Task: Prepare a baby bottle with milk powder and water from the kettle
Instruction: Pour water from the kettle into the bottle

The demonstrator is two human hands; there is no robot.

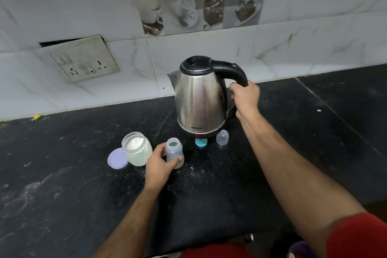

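A steel kettle [199,98] with a black lid and handle stands upright near the back of the dark counter [62,184], its spout pointing left. My right hand [245,98] is closed around the lower part of its handle. In front of it stands an open clear baby bottle [174,150], uncapped, with my left hand [160,165] wrapped around its lower left side. To the left of the bottle is an open jar of white milk powder [137,148]. A teal teat ring [201,142] and a clear bottle cap [222,137] lie just before the kettle's base.
The jar's lilac lid [117,158] lies flat, left of the jar. A tiled wall with a loose switch and socket plate [83,62] rises behind the counter. A small yellow-green scrap [37,117] lies at the far left by the wall.
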